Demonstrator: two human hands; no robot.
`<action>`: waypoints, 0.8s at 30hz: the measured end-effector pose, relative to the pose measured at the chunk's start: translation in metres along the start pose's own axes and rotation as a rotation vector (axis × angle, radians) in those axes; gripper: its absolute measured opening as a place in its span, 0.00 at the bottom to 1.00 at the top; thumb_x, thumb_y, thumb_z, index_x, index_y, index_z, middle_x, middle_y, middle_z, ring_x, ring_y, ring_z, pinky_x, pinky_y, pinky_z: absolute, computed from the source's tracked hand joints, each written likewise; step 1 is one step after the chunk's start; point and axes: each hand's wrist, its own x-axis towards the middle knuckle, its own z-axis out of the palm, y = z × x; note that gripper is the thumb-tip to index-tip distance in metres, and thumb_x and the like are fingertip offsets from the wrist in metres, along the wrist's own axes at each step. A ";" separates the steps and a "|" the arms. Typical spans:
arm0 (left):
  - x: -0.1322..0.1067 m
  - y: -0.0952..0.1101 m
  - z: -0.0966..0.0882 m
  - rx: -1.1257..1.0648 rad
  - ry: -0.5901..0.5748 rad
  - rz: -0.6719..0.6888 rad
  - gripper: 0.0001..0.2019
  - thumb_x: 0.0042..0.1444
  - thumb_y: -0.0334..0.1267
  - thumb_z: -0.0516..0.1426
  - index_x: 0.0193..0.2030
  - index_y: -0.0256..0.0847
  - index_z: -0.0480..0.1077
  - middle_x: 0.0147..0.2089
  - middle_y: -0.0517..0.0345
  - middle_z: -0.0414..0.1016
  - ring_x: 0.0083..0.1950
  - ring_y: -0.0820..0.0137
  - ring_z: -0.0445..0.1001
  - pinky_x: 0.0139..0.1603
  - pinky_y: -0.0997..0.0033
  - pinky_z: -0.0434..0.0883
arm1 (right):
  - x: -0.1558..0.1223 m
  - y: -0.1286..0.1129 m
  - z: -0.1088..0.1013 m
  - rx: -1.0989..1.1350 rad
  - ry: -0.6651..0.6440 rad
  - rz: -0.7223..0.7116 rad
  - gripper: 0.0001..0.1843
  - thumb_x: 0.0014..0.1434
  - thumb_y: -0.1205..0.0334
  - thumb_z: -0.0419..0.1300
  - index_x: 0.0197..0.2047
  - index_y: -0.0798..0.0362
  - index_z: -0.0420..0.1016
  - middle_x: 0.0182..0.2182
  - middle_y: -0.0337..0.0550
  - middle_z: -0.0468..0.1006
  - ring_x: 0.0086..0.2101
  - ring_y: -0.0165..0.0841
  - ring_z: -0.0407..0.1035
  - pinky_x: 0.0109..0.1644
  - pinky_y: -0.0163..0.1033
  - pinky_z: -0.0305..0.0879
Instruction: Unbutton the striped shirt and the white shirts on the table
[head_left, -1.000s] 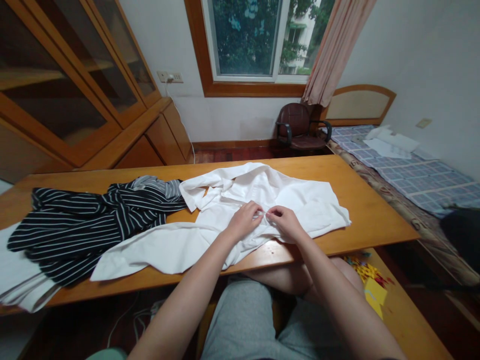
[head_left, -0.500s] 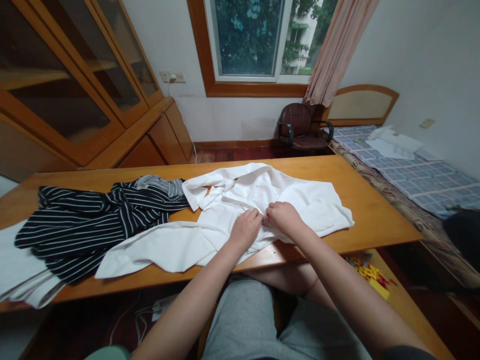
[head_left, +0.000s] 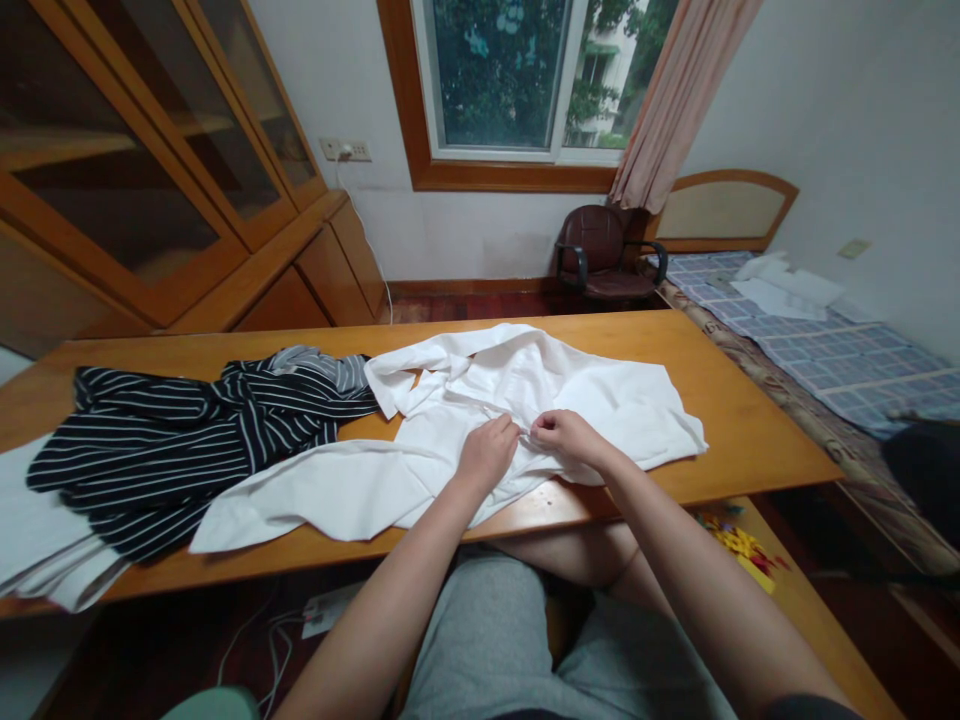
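Observation:
A white long-sleeved shirt [head_left: 600, 390] lies spread and wrinkled on the wooden table [head_left: 750, 430], one sleeve stretched out to the left. My left hand [head_left: 489, 448] rests on its near middle, fingers curled and pinching the cloth. Close on the right, my right hand [head_left: 566, 436] has thumb and forefinger pinched together on the edge of the same shirt. A small fold of cloth runs between the fingertips; any button there is too small to make out. Left of the shirt lies a crumpled black-and-white striped garment [head_left: 180, 420], touching it.
White folded cloth [head_left: 45, 530] lies under the striped garment at the table's left end. Below the table's right side, a lower wooden surface [head_left: 810, 620] holds small yellow and red pieces [head_left: 739, 545]. A brown armchair [head_left: 600, 250] and a bed [head_left: 840, 330] stand beyond.
My right hand has shifted slightly right and turned, its fingertips now a little apart from my left hand's. The shirt lies almost as before.

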 end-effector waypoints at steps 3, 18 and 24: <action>0.002 -0.003 0.004 -0.060 0.041 -0.010 0.07 0.65 0.33 0.55 0.44 0.43 0.74 0.41 0.55 0.74 0.42 0.67 0.74 0.42 0.69 0.70 | -0.002 0.000 0.006 0.262 -0.028 0.041 0.13 0.51 0.54 0.59 0.28 0.57 0.76 0.21 0.35 0.70 0.25 0.27 0.61 0.31 0.33 0.54; 0.008 -0.008 0.008 -0.515 -0.005 -0.132 0.05 0.57 0.38 0.62 0.35 0.40 0.75 0.33 0.60 0.72 0.36 0.70 0.70 0.38 0.72 0.65 | -0.003 -0.003 0.019 0.389 0.090 0.038 0.12 0.51 0.55 0.62 0.29 0.56 0.78 0.25 0.37 0.75 0.28 0.29 0.64 0.35 0.34 0.58; 0.009 -0.009 0.011 -0.546 -0.012 -0.179 0.03 0.57 0.36 0.62 0.33 0.40 0.74 0.32 0.61 0.73 0.35 0.70 0.70 0.37 0.73 0.64 | -0.006 -0.010 0.023 0.237 0.181 0.048 0.12 0.53 0.55 0.61 0.30 0.55 0.80 0.26 0.41 0.79 0.30 0.32 0.70 0.35 0.34 0.60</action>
